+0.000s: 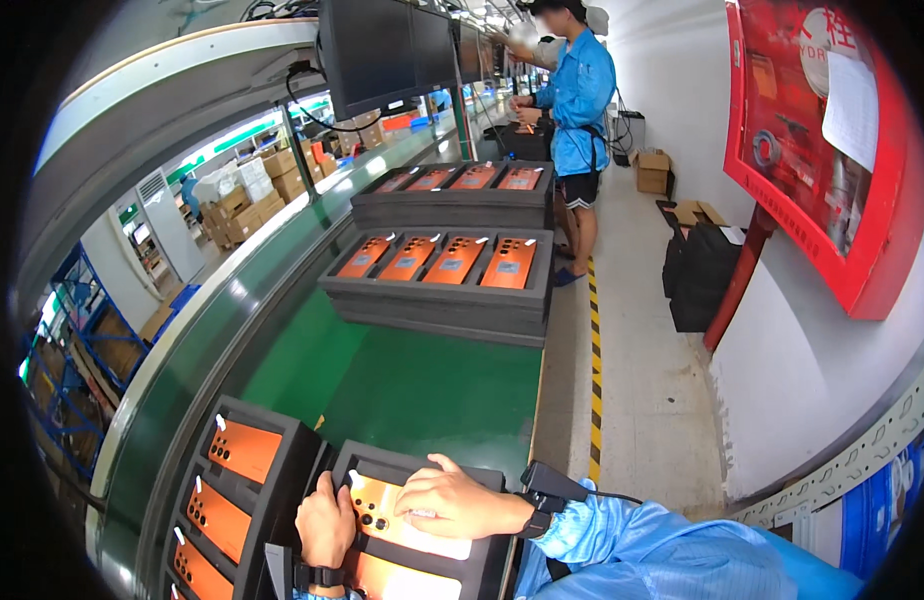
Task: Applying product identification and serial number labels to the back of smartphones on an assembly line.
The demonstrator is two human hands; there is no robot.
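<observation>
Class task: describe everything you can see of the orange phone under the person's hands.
The orange phone lies back up in a slot of a dark foam tray on the green belt. Dark camera holes sit near its left end. The left hand grips its left edge; the right hand rests flat on it, covering its middle.

Green conveyor belt [402, 390], stacked grey foam trays [437, 300] (orange phones inside)

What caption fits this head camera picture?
Both hands, left hand and right hand, rest on an orange phone back in a black foam tray.
</observation>
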